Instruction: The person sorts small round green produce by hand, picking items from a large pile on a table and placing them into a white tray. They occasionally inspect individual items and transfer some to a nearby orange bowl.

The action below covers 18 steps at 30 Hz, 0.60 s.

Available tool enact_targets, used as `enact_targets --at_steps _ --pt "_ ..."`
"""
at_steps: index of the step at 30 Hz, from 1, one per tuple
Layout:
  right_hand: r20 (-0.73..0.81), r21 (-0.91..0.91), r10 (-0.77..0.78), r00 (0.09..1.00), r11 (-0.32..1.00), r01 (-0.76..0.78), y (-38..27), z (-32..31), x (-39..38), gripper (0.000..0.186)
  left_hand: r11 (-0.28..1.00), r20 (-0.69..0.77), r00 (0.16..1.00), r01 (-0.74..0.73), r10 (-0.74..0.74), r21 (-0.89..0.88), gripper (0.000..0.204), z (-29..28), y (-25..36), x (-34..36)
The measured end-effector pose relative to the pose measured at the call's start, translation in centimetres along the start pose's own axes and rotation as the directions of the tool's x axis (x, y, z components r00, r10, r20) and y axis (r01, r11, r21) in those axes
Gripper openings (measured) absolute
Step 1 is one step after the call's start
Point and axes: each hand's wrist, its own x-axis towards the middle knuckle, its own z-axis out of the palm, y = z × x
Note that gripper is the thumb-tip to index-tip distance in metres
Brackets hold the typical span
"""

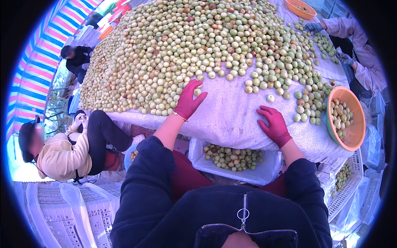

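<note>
My left hand (189, 100) lies spread, fingers open and holding nothing, with its fingertips touching the near edge of the fruit heap (186, 45), which fills the upper middle of the frame. My right hand (274, 125) rests flat and empty on the bare white cover of the desk (231, 111), below the fruit, with a lone fruit (270, 98) just above it. So the left hand is nearer the heap. The desk edge runs just under my wrists, with a lined crate of fruit (235, 159) below. An orange basin (351, 120) sits at the right.
</note>
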Motion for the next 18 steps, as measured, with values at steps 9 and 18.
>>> enact_targets --at_steps 9,18 --pt "-0.056 -0.042 0.056 0.997 0.997 -0.059 -0.8 1.0 0.9 0.023 0.815 -0.230 0.908 0.417 -0.351 0.402 0.079 -5.8 -19.2 5.1" --pt "-0.063 -0.059 0.081 0.995 0.995 -0.084 -1.0 1.5 1.8 0.020 0.946 -0.155 0.943 0.310 -0.294 0.094 0.060 1.5 -16.0 11.2"
